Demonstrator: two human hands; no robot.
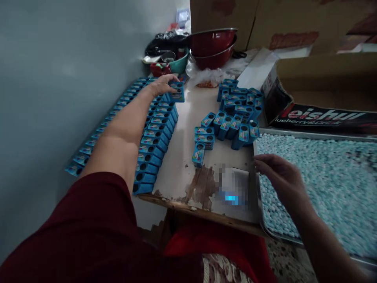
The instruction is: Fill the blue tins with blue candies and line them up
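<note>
My left hand (166, 84) reaches to the far end of the rows, its fingers on a small blue box (177, 93) at the rows' right edge. Long rows of upright blue boxes (151, 145) with dark round openings on top stand along the left side of the table. My right hand (275, 169) is over the left rim of a metal tray (330, 188) full of small pale blue and white pieces. Its thumb and fingers come together at the tips; anything between them is too small to make out. A looser group of blue boxes (226, 122) stands mid-table.
An open cardboard box (321, 114) is behind the tray. Stacked red bowls (212, 47), a teal basin (179, 63) and plastic bags (197, 70) sit at the back. A wall (59, 70) borders the left. A blurred patch lies near the table's worn front edge (203, 212).
</note>
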